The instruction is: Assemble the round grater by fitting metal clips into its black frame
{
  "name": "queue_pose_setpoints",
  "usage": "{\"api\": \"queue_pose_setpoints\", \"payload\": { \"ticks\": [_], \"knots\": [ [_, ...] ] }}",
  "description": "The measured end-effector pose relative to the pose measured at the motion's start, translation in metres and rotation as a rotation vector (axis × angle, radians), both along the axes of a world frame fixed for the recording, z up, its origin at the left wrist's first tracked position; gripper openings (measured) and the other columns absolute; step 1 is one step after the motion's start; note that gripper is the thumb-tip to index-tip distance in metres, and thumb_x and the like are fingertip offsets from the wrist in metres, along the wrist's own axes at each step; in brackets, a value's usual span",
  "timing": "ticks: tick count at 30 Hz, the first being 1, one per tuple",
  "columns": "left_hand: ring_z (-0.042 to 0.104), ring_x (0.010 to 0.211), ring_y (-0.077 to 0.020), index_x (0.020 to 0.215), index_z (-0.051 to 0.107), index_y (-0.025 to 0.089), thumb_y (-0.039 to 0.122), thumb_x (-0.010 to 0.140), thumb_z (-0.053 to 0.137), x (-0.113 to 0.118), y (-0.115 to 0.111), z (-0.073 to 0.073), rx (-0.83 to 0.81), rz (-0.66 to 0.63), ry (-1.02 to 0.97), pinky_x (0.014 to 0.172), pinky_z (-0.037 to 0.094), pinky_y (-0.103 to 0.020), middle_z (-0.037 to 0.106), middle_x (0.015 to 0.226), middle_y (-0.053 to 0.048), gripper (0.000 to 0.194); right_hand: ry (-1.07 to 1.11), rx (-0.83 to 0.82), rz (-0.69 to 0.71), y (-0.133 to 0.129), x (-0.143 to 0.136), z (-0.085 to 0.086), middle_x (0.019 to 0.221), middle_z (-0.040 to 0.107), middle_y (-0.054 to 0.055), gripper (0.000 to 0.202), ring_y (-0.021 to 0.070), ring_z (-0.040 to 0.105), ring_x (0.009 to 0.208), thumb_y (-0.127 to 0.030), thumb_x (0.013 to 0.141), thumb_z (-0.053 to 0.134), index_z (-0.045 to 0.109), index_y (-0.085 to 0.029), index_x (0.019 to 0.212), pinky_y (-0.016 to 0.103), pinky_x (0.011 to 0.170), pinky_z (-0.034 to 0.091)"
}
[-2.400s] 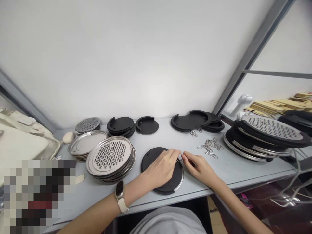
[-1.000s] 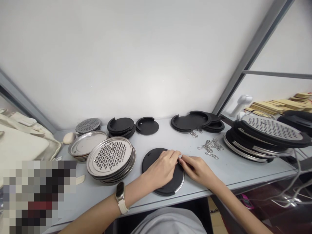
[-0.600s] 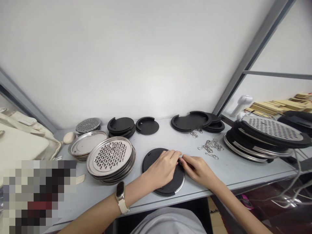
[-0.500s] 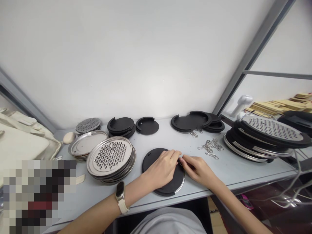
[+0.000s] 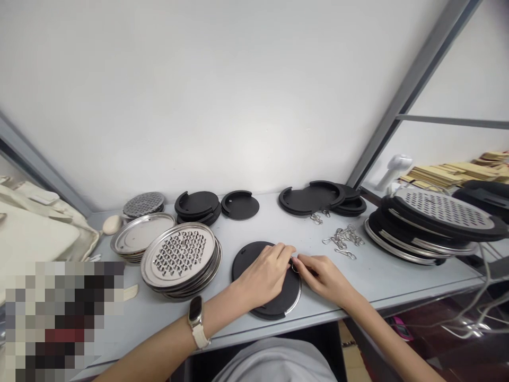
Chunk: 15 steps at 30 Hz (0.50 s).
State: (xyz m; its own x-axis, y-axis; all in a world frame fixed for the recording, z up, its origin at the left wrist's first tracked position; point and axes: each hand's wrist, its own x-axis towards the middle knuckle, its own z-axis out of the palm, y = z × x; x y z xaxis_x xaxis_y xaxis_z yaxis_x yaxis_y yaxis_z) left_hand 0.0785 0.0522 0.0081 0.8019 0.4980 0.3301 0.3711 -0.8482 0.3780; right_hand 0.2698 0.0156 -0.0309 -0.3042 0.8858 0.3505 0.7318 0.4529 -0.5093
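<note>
A black round grater holder point(image 5: 248, 260) lies on the table in front of me, a strip of shiny metal plate showing along its right edge. My left hand point(image 5: 267, 276) lies across the holder, fingers curled at its upper right edge. Beside those fingertips, my right hand point(image 5: 320, 273) pinches a small metal clip point(image 5: 295, 268), mostly hidden by the fingers. The two hands' fingertips almost meet there. More wire clips point(image 5: 345, 237) lie in a loose heap beyond my right hand.
Stacked metal grater plates point(image 5: 181, 257) stand on the left beside plain-faced metal discs point(image 5: 145, 233). Black holders point(image 5: 199, 204) line the wall, with others point(image 5: 310, 199) farther right. A tall pile of graters in holders point(image 5: 445, 212) stands at the right, near a metal post point(image 5: 415, 79).
Both hands stay almost in place at the holder's edge. The right fingertips shift slightly, and a bit more of the small metal clip shows.
</note>
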Motion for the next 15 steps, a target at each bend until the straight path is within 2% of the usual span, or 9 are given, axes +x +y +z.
{"api": "queue_pose_setpoints", "payload": {
  "ticks": [15],
  "knots": [
    [0.053, 0.096, -0.0216, 0.118, 0.043, 0.016, 0.004, 0.091, 0.038, 0.0001, 0.0006, -0.0012, 0.010, -0.002, -0.007, 0.088, 0.043, -0.035, 0.055, 0.110, -0.008, 0.030, -0.014, -0.006, -0.007, 0.0007, 0.0001, 0.0003, 0.052, 0.042, -0.004, 0.038, 0.0112, 0.041, 0.044, -0.031, 0.100, 0.032, 0.041, -0.021, 0.064, 0.024, 0.049, 0.032]
  ]
}}
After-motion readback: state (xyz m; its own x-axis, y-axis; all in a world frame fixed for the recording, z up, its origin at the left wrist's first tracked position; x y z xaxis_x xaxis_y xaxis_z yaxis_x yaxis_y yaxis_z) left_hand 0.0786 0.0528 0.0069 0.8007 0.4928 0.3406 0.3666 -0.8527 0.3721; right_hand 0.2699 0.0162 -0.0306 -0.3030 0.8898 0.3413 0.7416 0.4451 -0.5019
